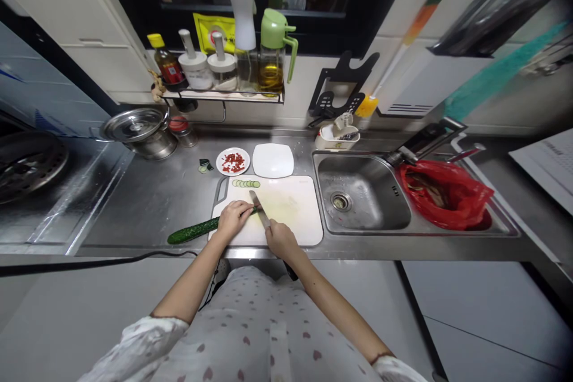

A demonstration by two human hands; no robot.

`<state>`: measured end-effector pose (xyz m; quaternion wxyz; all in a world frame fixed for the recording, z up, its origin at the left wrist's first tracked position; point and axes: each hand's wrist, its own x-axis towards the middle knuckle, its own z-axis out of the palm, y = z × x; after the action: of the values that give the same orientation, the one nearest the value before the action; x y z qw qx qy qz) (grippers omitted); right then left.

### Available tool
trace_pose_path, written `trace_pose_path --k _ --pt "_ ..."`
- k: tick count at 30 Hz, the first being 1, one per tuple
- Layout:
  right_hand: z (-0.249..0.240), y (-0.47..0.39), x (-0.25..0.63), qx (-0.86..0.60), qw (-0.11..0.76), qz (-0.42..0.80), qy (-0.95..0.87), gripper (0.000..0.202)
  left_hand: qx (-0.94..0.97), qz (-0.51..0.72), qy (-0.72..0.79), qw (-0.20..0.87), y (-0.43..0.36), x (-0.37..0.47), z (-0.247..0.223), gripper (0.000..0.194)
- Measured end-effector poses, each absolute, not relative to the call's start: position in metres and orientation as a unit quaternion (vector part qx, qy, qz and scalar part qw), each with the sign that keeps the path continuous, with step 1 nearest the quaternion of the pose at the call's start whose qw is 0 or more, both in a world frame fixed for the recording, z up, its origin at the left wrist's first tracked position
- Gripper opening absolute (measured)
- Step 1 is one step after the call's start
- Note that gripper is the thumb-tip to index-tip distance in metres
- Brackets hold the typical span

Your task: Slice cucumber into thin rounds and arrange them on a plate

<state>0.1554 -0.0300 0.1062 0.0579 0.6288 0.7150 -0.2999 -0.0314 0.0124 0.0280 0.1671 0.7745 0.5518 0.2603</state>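
Note:
A long green cucumber (194, 231) lies across the left edge of the white cutting board (295, 215), partly hidden under my left hand (234, 218). The fingers of that hand are closed over it near its right end. My right hand (280, 239) grips the handle of a kitchen knife (260, 209), its blade angled up and left, close against the cucumber's end by my left fingertips. Whether the edge is in the cucumber, I cannot tell. A row of overlapping cucumber slices (246, 184) rests at the board's upper left.
Behind the board are a plate of chopped red pieces (233, 162), a white square plate (273, 160) and cucumber scraps (205, 165). A sink (362, 191) holding a red bag (447, 191) beside its basin is at right. A lidded pot (143, 132) stands left, below a condiment shelf (224, 95).

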Motion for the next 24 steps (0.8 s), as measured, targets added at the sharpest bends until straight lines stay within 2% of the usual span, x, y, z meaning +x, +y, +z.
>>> trace_pose_path --k 24 --pt "0.1 -0.024 0.141 0.63 0.065 -0.299 0.714 0.029 0.782 0.245 0.552 0.157 0.013 -0.03 0.025 0.026"
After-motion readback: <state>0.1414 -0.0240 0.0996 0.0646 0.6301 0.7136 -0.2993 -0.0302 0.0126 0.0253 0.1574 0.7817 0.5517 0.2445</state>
